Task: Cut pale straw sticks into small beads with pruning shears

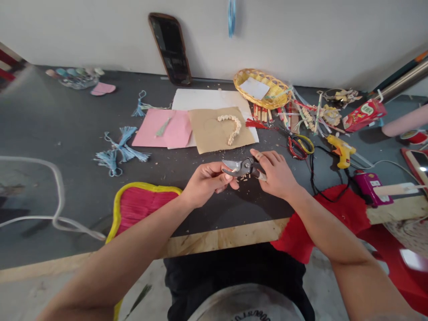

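My right hand (274, 173) is wrapped round the handles of a pair of pruning shears (246, 166), whose blades point left. Between thumb and fingers, my left hand (207, 182) pinches a small pale piece (234, 170) right at the blades; most of it is hidden. Tiny cut bits (246, 177) lie on the dark table below the shears. Just beyond my hands is a brown paper sheet (210, 131) bearing a curved row of small cream pieces (235, 129) and a faint drawn line.
Behind are a pink sheet (143, 129), a wicker basket (245, 98) and a leaning phone (170, 49). Blue tassels (125, 145) lie left. To the right are scissors (297, 149), a yellow glue gun (344, 151), a red carton (364, 116) and red cloth (344, 209).
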The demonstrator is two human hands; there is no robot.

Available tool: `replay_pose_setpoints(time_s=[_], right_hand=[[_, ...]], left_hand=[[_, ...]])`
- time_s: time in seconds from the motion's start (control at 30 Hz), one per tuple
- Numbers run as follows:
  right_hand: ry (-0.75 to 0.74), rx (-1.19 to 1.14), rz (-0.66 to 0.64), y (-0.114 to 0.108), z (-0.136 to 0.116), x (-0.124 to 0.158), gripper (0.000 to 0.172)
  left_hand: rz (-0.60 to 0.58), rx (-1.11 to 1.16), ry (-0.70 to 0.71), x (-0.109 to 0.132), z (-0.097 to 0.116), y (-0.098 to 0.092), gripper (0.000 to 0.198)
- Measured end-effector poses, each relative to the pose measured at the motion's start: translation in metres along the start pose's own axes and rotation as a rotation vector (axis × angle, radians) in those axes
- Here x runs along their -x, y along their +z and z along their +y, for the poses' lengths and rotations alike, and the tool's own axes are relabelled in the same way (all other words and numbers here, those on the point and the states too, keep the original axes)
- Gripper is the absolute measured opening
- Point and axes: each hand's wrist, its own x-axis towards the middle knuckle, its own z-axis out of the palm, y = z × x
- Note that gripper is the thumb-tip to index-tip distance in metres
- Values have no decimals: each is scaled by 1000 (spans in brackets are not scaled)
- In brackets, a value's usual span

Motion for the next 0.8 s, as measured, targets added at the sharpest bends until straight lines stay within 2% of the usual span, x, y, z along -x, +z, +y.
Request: replay_pose_setpoints(time_s=[0.57, 0.8], right_hand=[[43, 47, -45, -2, -5, 0, 43], [-1, 24, -40, -2, -1, -1, 56]], left_hand=[[21, 84, -62, 0, 2, 2, 17], [-29, 76, -107, 0, 0, -1, 19]])
